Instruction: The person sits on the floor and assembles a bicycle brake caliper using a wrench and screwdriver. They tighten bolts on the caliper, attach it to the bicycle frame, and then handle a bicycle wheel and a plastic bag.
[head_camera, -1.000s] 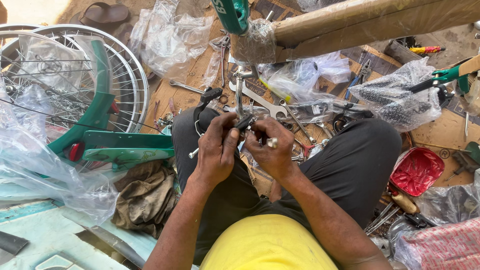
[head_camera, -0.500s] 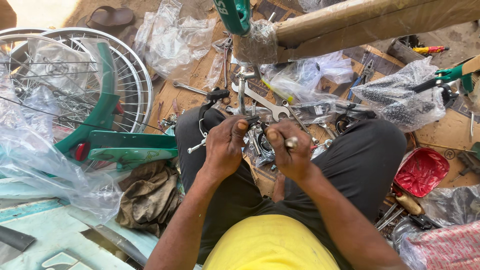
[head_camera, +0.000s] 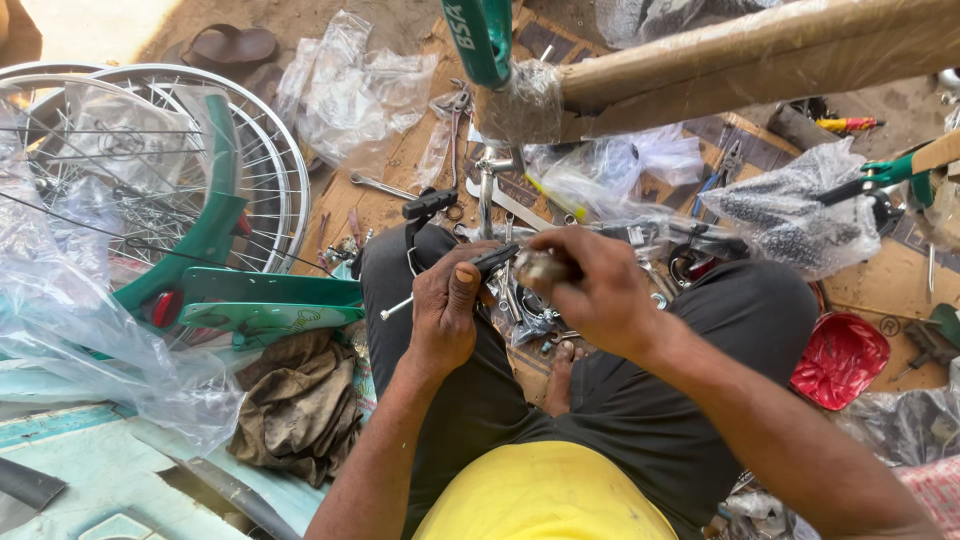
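1. The left hand (head_camera: 445, 320) has a narrow, closed grip on a small brake assembly (head_camera: 480, 272) with a thin threaded rod (head_camera: 398, 306) jutting out, just below the chrome stem (head_camera: 486, 195).
2. The right hand (head_camera: 590, 290) is closed on a small metal fitting (head_camera: 530, 268), touching the assembly's near end, also just below the stem.
3. Likely risk: the fitting slips from the fingertips and drops among loose parts (head_camera: 525, 310) below the stem, between the knees, and is hard to find.
4. The spoked wheels (head_camera: 150, 160) lie well left of the stem, clear of both hands.
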